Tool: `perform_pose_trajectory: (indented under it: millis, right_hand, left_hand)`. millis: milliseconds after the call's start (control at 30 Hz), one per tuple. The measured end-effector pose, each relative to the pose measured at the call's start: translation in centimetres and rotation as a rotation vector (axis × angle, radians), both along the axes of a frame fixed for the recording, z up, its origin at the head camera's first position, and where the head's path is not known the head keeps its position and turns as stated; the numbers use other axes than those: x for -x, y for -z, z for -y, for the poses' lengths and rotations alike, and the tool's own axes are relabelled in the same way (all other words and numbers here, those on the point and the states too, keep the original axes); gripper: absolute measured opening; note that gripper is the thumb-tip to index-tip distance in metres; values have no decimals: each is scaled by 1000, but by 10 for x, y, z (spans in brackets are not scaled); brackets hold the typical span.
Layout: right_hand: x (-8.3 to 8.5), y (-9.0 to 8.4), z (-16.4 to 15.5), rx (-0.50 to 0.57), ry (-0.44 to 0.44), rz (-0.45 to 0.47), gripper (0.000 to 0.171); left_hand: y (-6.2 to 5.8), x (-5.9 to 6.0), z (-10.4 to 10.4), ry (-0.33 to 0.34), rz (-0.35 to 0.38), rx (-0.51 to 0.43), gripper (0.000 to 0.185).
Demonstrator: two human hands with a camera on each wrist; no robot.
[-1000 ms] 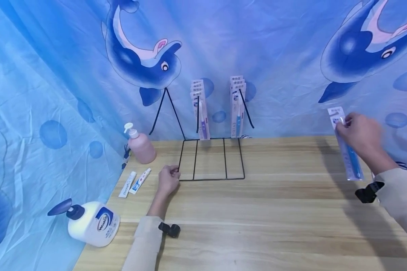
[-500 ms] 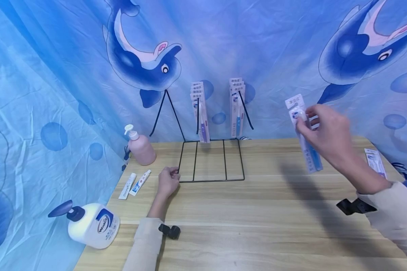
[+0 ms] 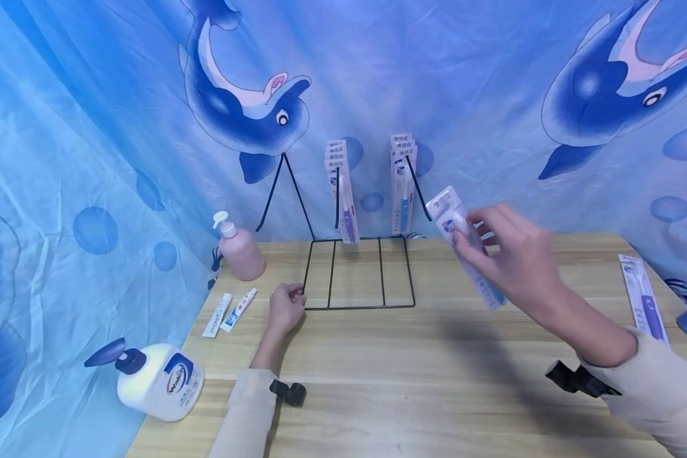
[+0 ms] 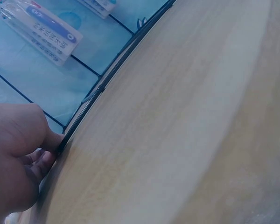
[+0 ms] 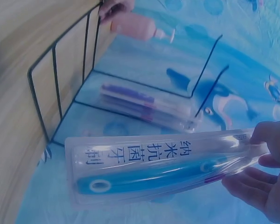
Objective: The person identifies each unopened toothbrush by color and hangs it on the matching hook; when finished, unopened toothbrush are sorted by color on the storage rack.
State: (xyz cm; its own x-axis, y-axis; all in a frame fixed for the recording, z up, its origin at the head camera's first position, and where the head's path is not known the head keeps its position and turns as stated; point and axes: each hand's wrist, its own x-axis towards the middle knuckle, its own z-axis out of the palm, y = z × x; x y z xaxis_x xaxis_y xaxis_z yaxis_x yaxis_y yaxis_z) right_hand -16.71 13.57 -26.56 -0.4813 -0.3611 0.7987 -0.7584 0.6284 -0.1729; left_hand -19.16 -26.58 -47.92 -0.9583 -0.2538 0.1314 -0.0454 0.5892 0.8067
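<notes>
A black wire rack stands at the back of the wooden table. Purple toothbrush packs and blue toothbrush packs hang from two of its hooks. My left hand grips the front left corner of the rack's base, and the left wrist view shows its fingers curled against the wire. My right hand pinches a blue toothbrush pack in the air just right of the rack. In the right wrist view this pack lies level in front of the hooks.
A pink pump bottle stands left of the rack, with two toothpaste boxes in front of it. A white pump bottle sits at the table's left front corner. A purple toothbrush pack lies near the right edge. A dolphin curtain hangs behind.
My right hand has carried the blue toothbrush pack left from the table's right side to just beside the rack. My left hand has stayed on the rack's corner.
</notes>
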Motion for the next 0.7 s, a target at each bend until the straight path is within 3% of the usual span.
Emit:
perform_pose_trajectory:
  millis: [167, 367, 533, 700]
  right_hand:
    - [-4, 8, 7, 0, -19, 20, 22]
    - [4, 20, 12, 4, -18, 50, 20]
    - [19, 30, 19, 17, -9, 94, 19]
    - [48, 38, 38, 66, -10, 151, 16]
  left_hand:
    - [2, 0, -1, -6, -12, 6, 35]
    - [3, 0, 0, -8, -3, -9, 35]
    - [3, 0, 0, -2, -2, -7, 34]
    - [3, 0, 2, 2, -21, 1, 33]
